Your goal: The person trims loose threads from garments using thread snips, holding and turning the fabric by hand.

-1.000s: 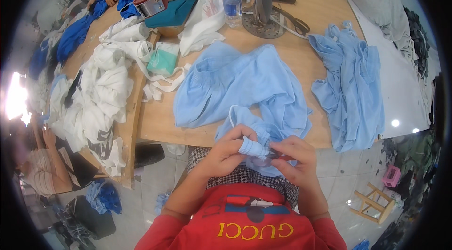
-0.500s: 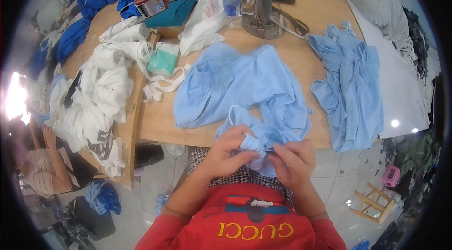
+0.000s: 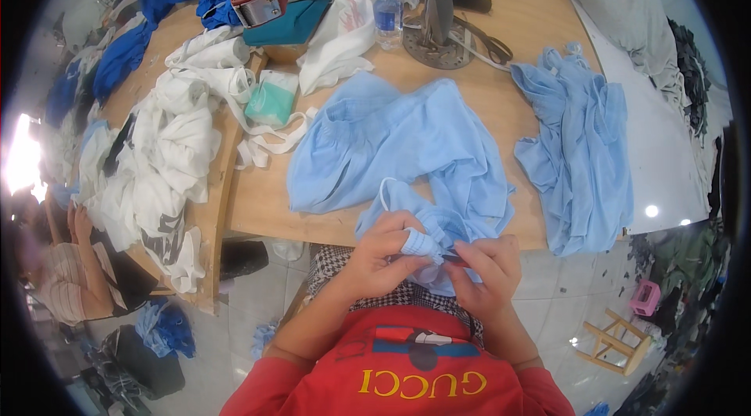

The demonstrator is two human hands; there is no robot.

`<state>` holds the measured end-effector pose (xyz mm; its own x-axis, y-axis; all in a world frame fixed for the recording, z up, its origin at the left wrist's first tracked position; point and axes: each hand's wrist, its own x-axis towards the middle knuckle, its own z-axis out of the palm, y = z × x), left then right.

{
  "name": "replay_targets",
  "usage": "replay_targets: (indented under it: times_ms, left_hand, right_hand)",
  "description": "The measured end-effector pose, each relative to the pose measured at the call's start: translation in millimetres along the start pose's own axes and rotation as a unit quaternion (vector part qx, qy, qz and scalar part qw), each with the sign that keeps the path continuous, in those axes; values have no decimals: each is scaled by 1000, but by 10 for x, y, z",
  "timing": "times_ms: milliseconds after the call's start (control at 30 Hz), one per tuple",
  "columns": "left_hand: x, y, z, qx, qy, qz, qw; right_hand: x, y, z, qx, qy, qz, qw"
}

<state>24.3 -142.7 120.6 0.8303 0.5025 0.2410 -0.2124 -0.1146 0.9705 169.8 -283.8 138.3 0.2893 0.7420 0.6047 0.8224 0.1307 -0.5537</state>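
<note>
Dressed in a bright red T-shirt [image 3: 391,361], with the left sleeve [image 3: 262,386] and right sleeve [image 3: 542,391] in plain matching red. Printed at the near end with large yellow lettering [image 3: 424,383], farther off with a blue, red and white graphic [image 3: 461,349]. Clothed beyond the hem in black-and-white houndstooth fabric [image 3: 327,263]. Bare from sleeve ends to left grip [image 3: 385,258] and right grip [image 3: 489,269].

Wooden table [image 3: 258,208], pale tiled floor [image 3: 547,322], wooden stool [image 3: 638,355], bright glare [image 3: 23,156] at left
</note>
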Motion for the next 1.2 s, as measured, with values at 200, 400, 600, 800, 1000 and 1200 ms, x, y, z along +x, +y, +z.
replay_targets:
  times_ms: [200, 400, 600, 800, 1000, 1200]
  left_hand:
    - [-21, 24, 19, 14, 2, 10, 1000]
    - [-39, -4, -8, 25, 7, -10, 1000]
    - [-60, -27, 1, 36, -5, -6, 999]
    - [-60, -48, 9, 34, 8, -17, 999]
    - [-58, -72, 36, 89, 9, -11, 996]
    - [-24, -66, 24, 32, 25, -26, 999]
  right_hand:
    - [-52, -139, 86, 318, -27, 314, 894]
    - [-93, -65, 106, 181, 5, 219, 959]
    - [-25, 20, 11, 78, 36, 104, 991]
    - [22, -97, -21, 271, 33, 299, 914]
    - [7, -48, 100, 63, 15, 20, 998]
    - [45, -110, -19, 277, -89, -128, 948]
